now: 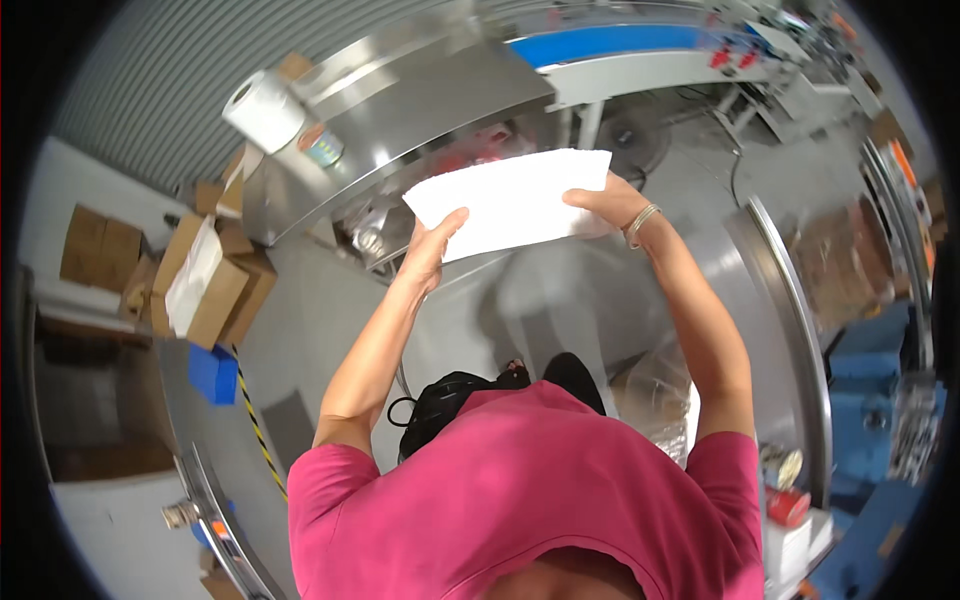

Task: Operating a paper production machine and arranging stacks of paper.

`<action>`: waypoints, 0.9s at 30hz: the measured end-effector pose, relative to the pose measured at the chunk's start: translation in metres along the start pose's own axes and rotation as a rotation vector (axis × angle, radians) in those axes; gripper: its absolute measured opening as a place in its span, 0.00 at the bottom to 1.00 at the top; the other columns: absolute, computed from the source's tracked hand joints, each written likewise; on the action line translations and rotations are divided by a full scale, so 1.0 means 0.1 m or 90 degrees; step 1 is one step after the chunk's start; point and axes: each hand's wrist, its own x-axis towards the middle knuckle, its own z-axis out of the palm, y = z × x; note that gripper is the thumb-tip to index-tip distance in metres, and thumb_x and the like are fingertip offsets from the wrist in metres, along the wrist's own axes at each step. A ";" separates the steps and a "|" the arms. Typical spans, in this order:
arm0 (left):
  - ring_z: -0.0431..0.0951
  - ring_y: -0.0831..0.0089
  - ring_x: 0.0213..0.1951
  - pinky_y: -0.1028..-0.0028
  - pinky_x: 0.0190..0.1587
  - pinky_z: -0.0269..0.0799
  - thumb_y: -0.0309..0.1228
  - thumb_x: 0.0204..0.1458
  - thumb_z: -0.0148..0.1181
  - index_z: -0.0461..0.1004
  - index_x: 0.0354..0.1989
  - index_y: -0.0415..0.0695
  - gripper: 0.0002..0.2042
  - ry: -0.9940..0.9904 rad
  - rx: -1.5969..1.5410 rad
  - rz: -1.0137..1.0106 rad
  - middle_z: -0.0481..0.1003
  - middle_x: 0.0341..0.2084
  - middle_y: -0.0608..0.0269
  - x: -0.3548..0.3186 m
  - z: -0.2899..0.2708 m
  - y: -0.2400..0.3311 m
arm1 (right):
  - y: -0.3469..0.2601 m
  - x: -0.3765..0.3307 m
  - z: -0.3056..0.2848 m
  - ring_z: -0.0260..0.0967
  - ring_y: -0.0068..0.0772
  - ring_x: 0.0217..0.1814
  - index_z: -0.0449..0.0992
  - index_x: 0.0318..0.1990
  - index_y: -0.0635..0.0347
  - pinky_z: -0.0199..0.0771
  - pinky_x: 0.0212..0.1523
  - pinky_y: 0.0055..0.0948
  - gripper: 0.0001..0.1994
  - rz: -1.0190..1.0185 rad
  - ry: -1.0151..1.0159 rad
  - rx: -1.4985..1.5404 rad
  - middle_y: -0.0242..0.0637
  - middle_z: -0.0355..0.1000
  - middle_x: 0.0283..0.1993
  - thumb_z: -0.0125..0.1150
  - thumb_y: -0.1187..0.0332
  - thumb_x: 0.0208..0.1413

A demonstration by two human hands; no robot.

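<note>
A wide, bright white paper-like bundle (512,208) is held out in front of me above the floor. Glare hides its surface detail, and I cannot make out whether it is one piece or a stack. My left hand (430,248) grips its left end, thumb on top and fingers underneath. At the right end my right hand (610,203) holds it the same way, with bracelets on that wrist. Just beyond the bundle stands a stainless steel table (430,105) carrying a white roll (265,112) and a small coloured package (321,145).
A conveyor with a blue belt (620,42) runs off to the far right. Open cardboard boxes (240,295) and a blue bin (213,374) stand on the left. Close on my right is a metal-edged surface (765,330), with a clear plastic bag (655,400) beside me.
</note>
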 end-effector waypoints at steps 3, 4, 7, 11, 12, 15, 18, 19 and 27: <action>0.61 0.69 0.54 0.71 0.57 0.54 0.36 0.43 0.65 0.53 0.58 0.39 0.36 0.061 -0.038 -0.019 0.63 0.52 0.59 0.15 -0.30 0.06 | -0.18 0.57 0.18 0.65 0.30 0.50 0.69 0.51 0.63 0.63 0.51 0.28 0.24 -0.001 -0.089 0.033 0.38 0.70 0.48 0.61 0.66 0.44; 0.61 0.68 0.54 0.70 0.57 0.54 0.37 0.43 0.65 0.53 0.58 0.39 0.36 0.079 -0.020 -0.011 0.63 0.52 0.58 0.25 -0.38 0.23 | -0.30 0.79 0.24 0.65 0.31 0.50 0.69 0.51 0.64 0.63 0.51 0.28 0.24 0.010 -0.106 0.028 0.38 0.70 0.48 0.61 0.65 0.44; 0.61 0.65 0.55 0.68 0.58 0.54 0.38 0.43 0.65 0.53 0.58 0.37 0.36 0.138 0.011 0.022 0.63 0.52 0.56 0.64 -0.65 0.33 | -0.46 1.38 0.31 0.65 0.31 0.49 0.70 0.49 0.65 0.63 0.49 0.28 0.23 0.025 -0.137 0.001 0.38 0.70 0.48 0.60 0.65 0.45; 0.62 0.65 0.54 0.67 0.57 0.55 0.40 0.44 0.64 0.54 0.57 0.37 0.35 0.210 0.006 0.035 0.63 0.51 0.55 1.30 -0.89 0.66 | -0.64 2.30 0.30 0.67 0.31 0.49 0.71 0.48 0.65 0.66 0.48 0.27 0.24 0.079 -0.161 -0.049 0.38 0.70 0.48 0.60 0.59 0.45; 0.62 0.66 0.54 0.68 0.57 0.56 0.41 0.44 0.64 0.54 0.56 0.37 0.35 0.183 0.009 0.051 0.63 0.51 0.55 1.53 -1.05 0.65 | -0.65 2.53 0.30 0.67 0.31 0.49 0.71 0.48 0.65 0.66 0.48 0.27 0.24 0.075 -0.172 -0.056 0.38 0.70 0.48 0.60 0.59 0.45; 0.57 0.65 0.59 0.64 0.60 0.51 0.50 0.45 0.61 0.53 0.59 0.37 0.39 0.262 0.119 0.002 0.61 0.54 0.54 2.03 -1.29 0.72 | -0.65 3.12 0.32 0.69 0.32 0.48 0.72 0.47 0.66 0.67 0.47 0.26 0.28 0.115 -0.185 -0.066 0.40 0.71 0.48 0.62 0.53 0.43; 0.50 0.62 0.63 0.60 0.62 0.46 0.56 0.44 0.57 0.49 0.62 0.40 0.43 0.196 0.110 -0.081 0.56 0.59 0.51 2.44 -1.50 0.80 | -0.56 3.68 0.37 0.63 0.36 0.55 0.69 0.53 0.63 0.60 0.55 0.28 0.34 0.150 -0.282 -0.088 0.43 0.67 0.54 0.61 0.46 0.43; 0.45 0.59 0.65 0.55 0.62 0.46 0.61 0.42 0.56 0.46 0.64 0.41 0.47 0.210 0.120 -0.128 0.52 0.62 0.49 2.50 -1.58 0.85 | -0.55 3.84 0.36 0.63 0.36 0.55 0.69 0.53 0.63 0.60 0.55 0.28 0.34 0.157 -0.292 -0.091 0.43 0.67 0.54 0.61 0.46 0.43; 0.75 0.61 0.43 0.66 0.47 0.67 0.55 0.45 0.55 0.69 0.49 0.40 0.31 0.490 0.686 -0.051 0.76 0.37 0.51 2.79 -2.09 1.13 | -0.59 4.54 0.65 0.38 0.49 0.70 0.54 0.62 0.66 0.48 0.62 0.50 0.49 0.244 -0.275 -0.197 0.52 0.47 0.67 0.58 0.36 0.39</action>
